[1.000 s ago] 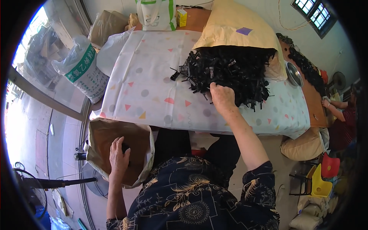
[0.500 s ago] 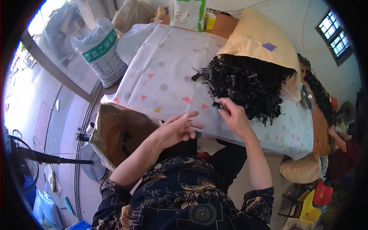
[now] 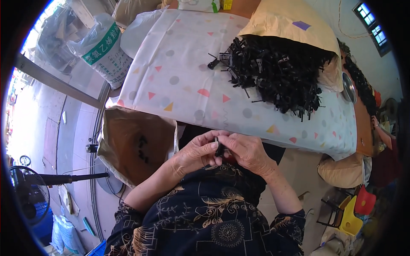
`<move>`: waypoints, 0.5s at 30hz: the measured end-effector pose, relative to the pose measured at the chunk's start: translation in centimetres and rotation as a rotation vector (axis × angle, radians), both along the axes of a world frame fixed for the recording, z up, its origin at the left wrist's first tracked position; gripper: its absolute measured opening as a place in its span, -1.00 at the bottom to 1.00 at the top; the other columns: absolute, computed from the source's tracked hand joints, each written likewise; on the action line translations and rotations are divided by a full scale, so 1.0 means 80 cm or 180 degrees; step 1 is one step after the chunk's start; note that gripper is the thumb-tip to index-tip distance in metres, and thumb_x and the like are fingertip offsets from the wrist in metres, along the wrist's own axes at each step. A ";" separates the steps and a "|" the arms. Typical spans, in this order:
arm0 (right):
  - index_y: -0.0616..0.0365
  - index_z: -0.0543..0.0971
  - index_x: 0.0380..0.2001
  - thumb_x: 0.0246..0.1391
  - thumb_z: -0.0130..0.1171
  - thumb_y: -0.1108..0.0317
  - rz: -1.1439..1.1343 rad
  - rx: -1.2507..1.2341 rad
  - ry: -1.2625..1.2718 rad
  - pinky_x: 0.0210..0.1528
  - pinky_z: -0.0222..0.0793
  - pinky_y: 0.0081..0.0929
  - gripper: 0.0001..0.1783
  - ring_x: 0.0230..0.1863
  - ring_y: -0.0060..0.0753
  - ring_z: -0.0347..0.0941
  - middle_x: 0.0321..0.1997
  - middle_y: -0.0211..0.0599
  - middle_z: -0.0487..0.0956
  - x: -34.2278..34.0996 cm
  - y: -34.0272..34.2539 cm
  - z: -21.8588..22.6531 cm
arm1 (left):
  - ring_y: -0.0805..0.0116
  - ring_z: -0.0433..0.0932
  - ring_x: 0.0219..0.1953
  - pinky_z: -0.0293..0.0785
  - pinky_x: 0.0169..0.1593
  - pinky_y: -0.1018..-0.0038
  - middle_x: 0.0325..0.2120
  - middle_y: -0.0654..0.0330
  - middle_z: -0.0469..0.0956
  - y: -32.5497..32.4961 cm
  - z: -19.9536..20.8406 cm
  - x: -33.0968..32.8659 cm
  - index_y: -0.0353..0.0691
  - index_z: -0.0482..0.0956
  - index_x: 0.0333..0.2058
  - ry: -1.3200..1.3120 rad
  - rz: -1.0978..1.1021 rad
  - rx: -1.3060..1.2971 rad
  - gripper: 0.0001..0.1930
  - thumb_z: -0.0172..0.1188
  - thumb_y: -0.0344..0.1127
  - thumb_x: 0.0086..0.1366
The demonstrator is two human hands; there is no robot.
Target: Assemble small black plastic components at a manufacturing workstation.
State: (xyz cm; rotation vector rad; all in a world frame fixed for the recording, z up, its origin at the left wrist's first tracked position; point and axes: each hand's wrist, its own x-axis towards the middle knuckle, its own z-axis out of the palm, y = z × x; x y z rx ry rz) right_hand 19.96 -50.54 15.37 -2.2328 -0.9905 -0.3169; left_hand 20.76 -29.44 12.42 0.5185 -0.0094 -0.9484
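Observation:
Close to my body, just off the table's near edge, my left hand (image 3: 197, 152) and my right hand (image 3: 248, 154) meet around a small black plastic part (image 3: 220, 148). The fingers of both hands are closed on it and cover much of its shape. On the table, a large pile of similar black plastic parts (image 3: 277, 77) spills out of a big tan paper sack (image 3: 282, 19). One loose part lies at the pile's left edge.
A patterned white cloth (image 3: 179, 64) covers the table. At its near left stands an open brown sack (image 3: 124, 158) with several black pieces inside. A fan (image 3: 27, 187) is at far left, a white woven bag (image 3: 106, 51) behind. Another person's arm (image 3: 384, 134) shows at right.
My right hand has come from the pile's near edge back toward my body with a black part. My left hand has closed in and meets it. The view has shifted slightly.

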 end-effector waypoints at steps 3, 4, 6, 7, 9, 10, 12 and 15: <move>0.20 0.39 0.02 -0.07 0.21 0.59 -0.0880 0.0612 0.0944 -0.36 0.44 -0.49 -0.49 -0.40 -0.27 0.52 -0.35 -0.15 0.54 -0.024 0.009 -0.001 | 0.38 0.61 -0.41 0.55 -0.34 0.60 -0.30 0.08 0.55 -0.003 0.013 -0.006 -0.16 0.30 0.10 -0.0510 0.0266 0.0513 -0.61 0.11 -0.35 0.32; 0.20 0.38 -0.03 0.10 0.15 0.47 -0.1072 0.0804 0.1441 -0.44 0.39 -0.45 -0.65 -0.50 -0.29 0.46 -0.48 -0.18 0.50 -0.028 0.011 -0.001 | 0.41 0.59 -0.40 0.53 -0.34 0.59 -0.31 0.11 0.55 -0.004 0.020 -0.006 -0.17 0.30 0.05 -0.0787 0.0341 0.0788 -0.65 0.11 -0.40 0.31; 0.21 0.40 -0.12 0.15 0.11 0.44 -0.1019 0.1351 0.1755 -0.45 0.36 -0.43 -0.77 -0.52 -0.29 0.44 -0.49 -0.16 0.48 -0.041 0.021 -0.005 | 0.44 0.58 -0.38 0.52 -0.35 0.60 -0.32 0.14 0.54 -0.003 0.024 -0.012 -0.19 0.29 0.03 -0.1353 0.0430 0.1396 -0.66 0.10 -0.45 0.31; 0.21 0.40 -0.12 0.15 0.11 0.44 -0.1036 0.1357 0.1790 -0.45 0.36 -0.43 -0.77 -0.52 -0.29 0.44 -0.49 -0.16 0.48 -0.046 0.027 -0.006 | 0.47 0.57 -0.39 0.50 -0.36 0.62 -0.35 0.17 0.52 -0.004 0.027 -0.014 -0.21 0.30 -0.05 -0.1646 0.0465 0.1608 -0.72 0.10 -0.50 0.29; 0.24 0.41 -0.18 0.21 0.03 0.41 -0.0987 0.1349 0.1749 -0.46 0.35 -0.40 -0.84 -0.53 -0.20 0.46 -0.51 -0.10 0.49 -0.055 0.038 -0.007 | 0.49 0.55 -0.40 0.49 -0.37 0.63 -0.34 0.18 0.51 -0.006 0.020 -0.022 -0.22 0.29 -0.09 -0.2095 0.0505 0.2096 -0.75 0.09 -0.51 0.29; 0.24 0.41 -0.18 0.21 0.03 0.41 -0.1000 0.1358 0.1767 -0.46 0.35 -0.40 -0.84 -0.53 -0.20 0.46 -0.51 -0.10 0.49 -0.057 0.043 -0.009 | 0.52 0.53 -0.42 0.47 -0.38 0.65 -0.33 0.20 0.50 -0.006 0.017 -0.023 -0.23 0.29 -0.12 -0.2591 0.0558 0.2570 -0.77 0.08 -0.52 0.28; 0.26 0.41 -0.21 0.24 -0.03 0.39 -0.1041 0.1382 0.1920 -0.46 0.35 -0.34 -0.85 -0.52 -0.05 0.49 -0.52 -0.04 0.50 -0.062 0.050 -0.011 | 0.57 0.48 -0.48 0.42 -0.41 0.63 -0.42 0.22 0.50 -0.005 0.018 -0.027 -0.23 0.28 -0.16 -0.2908 0.0523 0.2830 -0.76 0.10 -0.54 0.25; 0.26 0.41 -0.23 0.25 -0.04 0.39 -0.1077 0.1277 0.1967 -0.47 0.35 -0.29 -0.85 -0.47 0.07 0.49 -0.52 0.02 0.51 -0.065 0.052 -0.018 | 0.52 0.43 -0.55 0.38 -0.45 0.55 -0.56 0.19 0.47 -0.006 0.026 -0.029 -0.23 0.28 -0.15 -0.3259 0.0411 0.3335 -0.71 0.16 -0.52 0.19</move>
